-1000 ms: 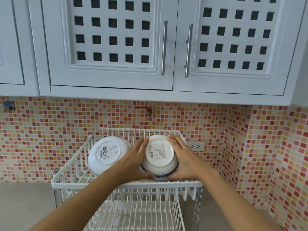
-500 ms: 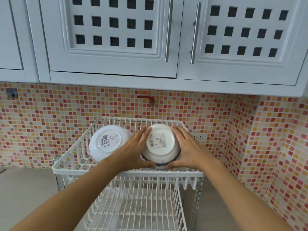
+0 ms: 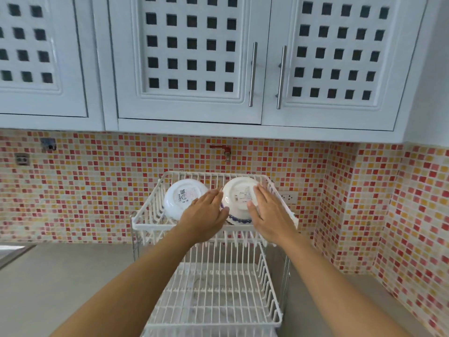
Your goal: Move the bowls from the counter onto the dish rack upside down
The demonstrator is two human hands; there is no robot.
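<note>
— Bowls on the rack?
— Two, both upside down on the top tier of the white wire dish rack (image 3: 155,221). The left bowl (image 3: 181,199) is plain white with a label on its base; the right bowl (image 3: 239,198) is white with a blue pattern at the rim.
— Hands?
— The left hand (image 3: 206,218) and right hand (image 3: 269,216) flank the right bowl, fingers spread flat, gripping nothing; whether they touch it, I cannot tell.

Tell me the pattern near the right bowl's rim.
Blue on white, on the right bowl, head view.
</note>
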